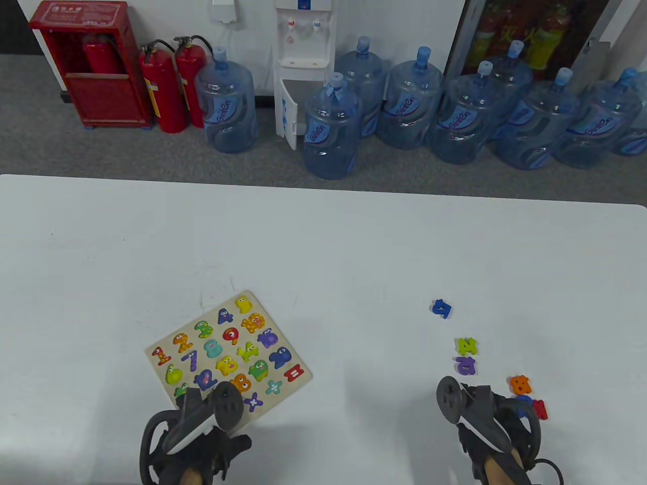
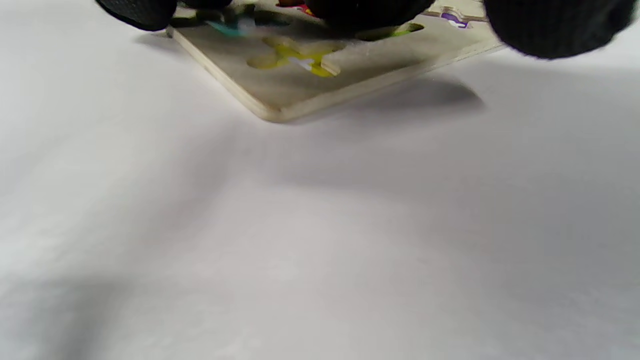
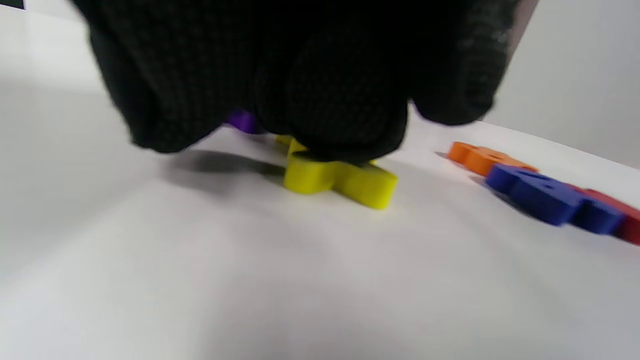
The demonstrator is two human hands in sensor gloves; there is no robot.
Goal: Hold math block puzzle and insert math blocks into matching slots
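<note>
While the left hand (image 1: 202,429) is resting its gloved fingertips (image 2: 555,25) on the near corner of the puzzle board (image 1: 227,348), the right hand (image 1: 485,419) is pressing down on a yellow block (image 3: 340,182) near the desk's (image 1: 323,242) near right edge. In the right wrist view the fingers are bunched together over that block, but I cannot tell whether they are pinching it or only touching its top. The board is lying flat, turned at an angle, toward the near left part of the desk.

The main risk, as I judge it, is a poor hold: a block gripped only from above may be sliding or dropping on the way across to the board. The purple block (image 1: 465,365), orange block (image 1: 520,385) and dark blue block (image 3: 545,197) are sitting close by, so crowded fingers may be nudging a neighbour out of place. The left hand is pinning only 1 corner, so a firm push into a slot at the far side could be pivoting the board. A yellow plus-shaped recess (image 2: 295,57) near that pinned corner looks open; mismatching shape and slot would be jamming the piece.
</note>
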